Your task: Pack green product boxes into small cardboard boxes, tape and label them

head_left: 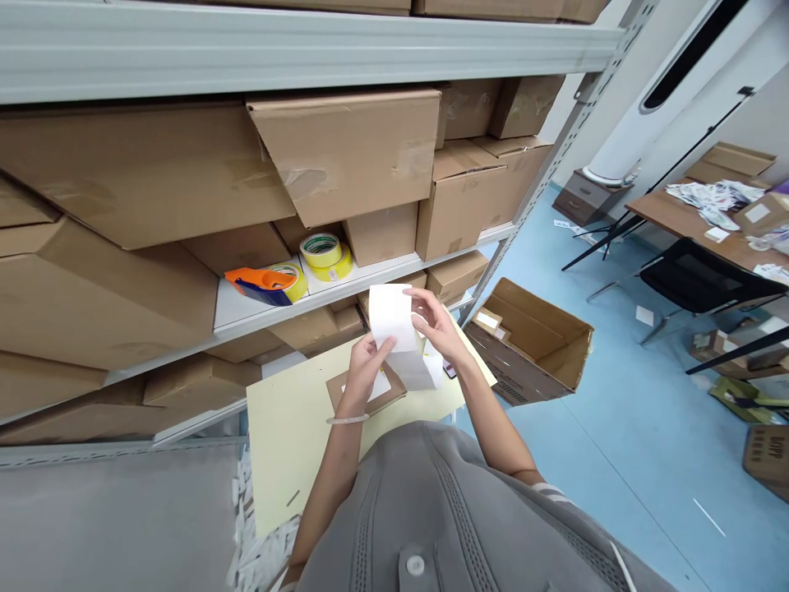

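A strip of white label paper [392, 316] is stretched between my two hands above the pale yellow table [277, 444]. My left hand [368, 362] pinches its lower left edge between thumb and fingers. At its right edge, my right hand [436, 321] has its fingers closed on the paper. More white paper [416, 372] hangs in folds below. A flat brown cardboard parcel [336, 390] with a white label lies on the table, partly behind my left hand. Just right of the paper, a dark phone-like object [449, 371] is partly covered.
Cardboard boxes [363, 156] fill the metal shelves ahead. An orange-and-blue tape dispenser [262, 281] and yellow tape rolls [324, 253] sit on the middle shelf. To the right stands an open carton [536, 345] holding small parcels. A black chair [708, 275] is farther right.
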Demonstrator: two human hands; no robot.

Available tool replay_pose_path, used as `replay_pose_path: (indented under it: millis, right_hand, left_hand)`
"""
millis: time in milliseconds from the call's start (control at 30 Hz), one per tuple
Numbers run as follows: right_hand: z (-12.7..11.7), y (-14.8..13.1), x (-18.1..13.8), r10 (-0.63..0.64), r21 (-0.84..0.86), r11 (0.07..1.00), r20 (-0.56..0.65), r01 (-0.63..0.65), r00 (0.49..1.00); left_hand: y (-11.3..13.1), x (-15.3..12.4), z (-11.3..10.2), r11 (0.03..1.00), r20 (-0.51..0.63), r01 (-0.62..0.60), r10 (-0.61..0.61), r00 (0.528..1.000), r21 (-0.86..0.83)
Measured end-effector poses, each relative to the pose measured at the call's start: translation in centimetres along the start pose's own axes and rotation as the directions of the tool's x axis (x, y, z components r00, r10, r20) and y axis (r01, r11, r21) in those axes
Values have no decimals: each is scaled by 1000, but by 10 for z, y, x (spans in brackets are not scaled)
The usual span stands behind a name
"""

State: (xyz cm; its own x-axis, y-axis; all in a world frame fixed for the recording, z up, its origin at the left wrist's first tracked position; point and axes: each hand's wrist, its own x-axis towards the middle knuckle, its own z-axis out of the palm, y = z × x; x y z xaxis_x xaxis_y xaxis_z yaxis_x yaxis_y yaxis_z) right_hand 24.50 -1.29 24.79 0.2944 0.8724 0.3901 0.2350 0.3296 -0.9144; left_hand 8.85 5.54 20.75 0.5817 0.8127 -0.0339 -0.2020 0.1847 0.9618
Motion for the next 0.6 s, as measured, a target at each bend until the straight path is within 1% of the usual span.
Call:
replay_pose_path:
  millis: [100,167,233,300,367,400,500,600]
  right_hand:
    - [10,6,-15,117,72,990,58,-121,991]
    - [17,13,-25,155,41,986,113,-161,981]
    - [24,19,-33,197,-40,980,129,-193,972]
    - [29,23,-36,242,-107,967,106,-231,964]
    - [29,25,-37,271,-138,957,108,-255,957]
    - [28,25,-36,272,-152,956,131,-252,953]
    - [23,23,-34,244,-213,957,231,-196,942]
    - [21,21,-34,224,-264,952,256,-155,940]
  left_hand:
    - [1,3,-1,991,-205,-32,5,979,-129]
    - [1,4,-3,976,-302,-80,16,953,-202]
    - [2,4,-5,963,-329,-95,7,944,-252]
    - [4,2,-8,955,-310,-67,-27,950,-289]
    - [8,-1,-13,949,-312,-46,-57,948,-311]
    - [11,-3,-16,948,-332,-48,-63,941,-314]
    - [18,-5,-27,954,-427,-69,-66,902,-292]
    - [22,-4,-34,955,-528,-96,-71,846,-281]
